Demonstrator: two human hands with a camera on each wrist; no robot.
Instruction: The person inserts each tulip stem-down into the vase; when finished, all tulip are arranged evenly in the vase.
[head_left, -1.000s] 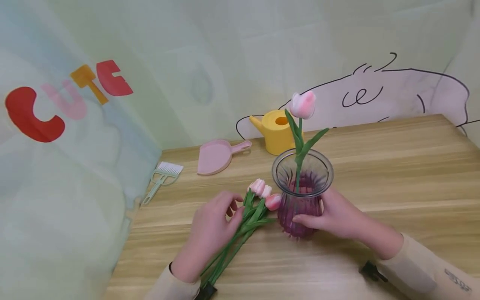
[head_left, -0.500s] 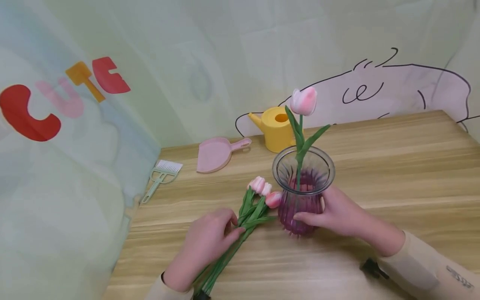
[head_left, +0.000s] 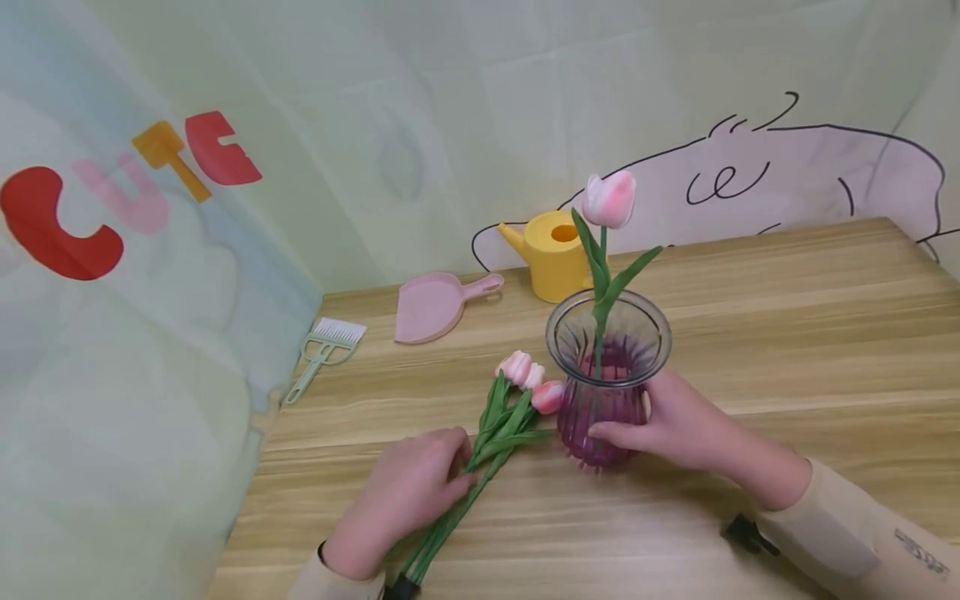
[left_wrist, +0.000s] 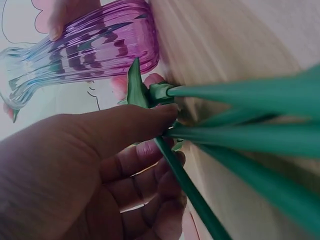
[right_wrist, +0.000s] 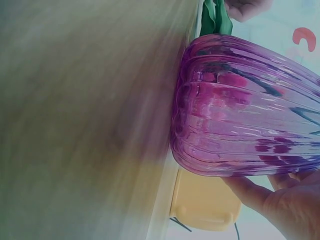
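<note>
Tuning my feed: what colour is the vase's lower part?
Translucent purple; the vase shows best in the right wrist view.

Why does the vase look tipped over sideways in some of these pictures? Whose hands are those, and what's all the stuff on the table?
There's no robot here, just a person using two bare hands. One camera is worn on the head, so its picture looks forward and down at everything. The other two are worn on the wrists and see things turned, so the vase only looks tipped. It is really upright.

The right hand holds the purple glass vase, with one pink-and-white tulip standing in it. The left hand seems to pinch a stem of the other tulips, which lie on the wooden table.

Farther back are a yellow watering can, a pink dustpan and a pale green brush.
</note>
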